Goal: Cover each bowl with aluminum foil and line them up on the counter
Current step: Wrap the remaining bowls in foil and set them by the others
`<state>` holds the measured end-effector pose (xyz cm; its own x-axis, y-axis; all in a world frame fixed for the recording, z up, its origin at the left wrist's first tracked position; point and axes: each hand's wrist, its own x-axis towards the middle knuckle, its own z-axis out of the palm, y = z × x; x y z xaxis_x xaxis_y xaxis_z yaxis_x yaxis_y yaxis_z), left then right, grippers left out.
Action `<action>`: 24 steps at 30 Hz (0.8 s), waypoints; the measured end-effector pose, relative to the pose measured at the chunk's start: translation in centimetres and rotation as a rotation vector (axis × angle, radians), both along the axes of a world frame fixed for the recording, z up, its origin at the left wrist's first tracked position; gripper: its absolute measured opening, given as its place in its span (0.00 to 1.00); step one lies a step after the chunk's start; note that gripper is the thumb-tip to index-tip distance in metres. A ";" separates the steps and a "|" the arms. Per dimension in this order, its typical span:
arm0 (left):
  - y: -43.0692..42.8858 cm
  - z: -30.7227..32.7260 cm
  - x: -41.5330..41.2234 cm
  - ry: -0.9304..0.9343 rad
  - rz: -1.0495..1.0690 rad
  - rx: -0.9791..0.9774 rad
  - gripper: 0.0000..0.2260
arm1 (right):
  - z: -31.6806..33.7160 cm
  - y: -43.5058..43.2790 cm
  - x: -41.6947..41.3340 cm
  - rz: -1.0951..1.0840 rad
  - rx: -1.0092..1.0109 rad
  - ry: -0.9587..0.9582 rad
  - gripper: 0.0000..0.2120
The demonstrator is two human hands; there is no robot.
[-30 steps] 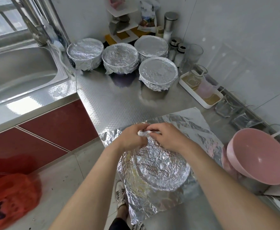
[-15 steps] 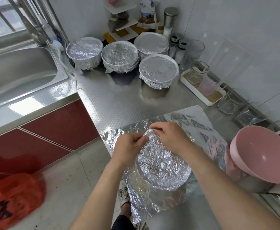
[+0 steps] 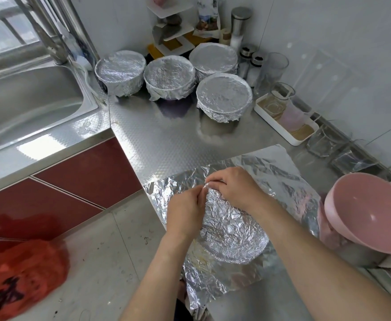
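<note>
A bowl (image 3: pixel 234 235) under crumpled aluminum foil sits at the counter's near edge, on a larger foil sheet (image 3: pixel 289 184) spread flat beneath it. My left hand (image 3: pixel 185 212) grips the foil at the bowl's left rim. My right hand (image 3: pixel 234 188) pinches a fold of foil at the far rim, fingertips close to the left hand's. Several foil-covered bowls (image 3: pixel 223 96) stand grouped at the back of the counter (image 3: pixel 166 135). An uncovered pink bowl (image 3: pixel 370 212) leans tilted at the right.
A steel sink (image 3: pixel 28 103) lies to the left. A white tray (image 3: pixel 284 133) with glasses and jars runs along the right wall, with more glass containers (image 3: pixel 342 156) behind. A corner rack (image 3: pixel 173 26) stands at the back. A red bag (image 3: pixel 21 279) lies on the floor.
My left hand slid from the far rim down along the bowl's left side. My right hand stayed at the far rim, still working the foil fold.
</note>
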<state>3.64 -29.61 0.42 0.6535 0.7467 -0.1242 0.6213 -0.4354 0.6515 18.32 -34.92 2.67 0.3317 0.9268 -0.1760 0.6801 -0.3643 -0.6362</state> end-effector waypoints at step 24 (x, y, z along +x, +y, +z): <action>-2.0 0.2 -0.5 0.043 0.097 0.030 0.16 | 0.3 -1.4 0.6 0.106 -0.035 -0.067 0.09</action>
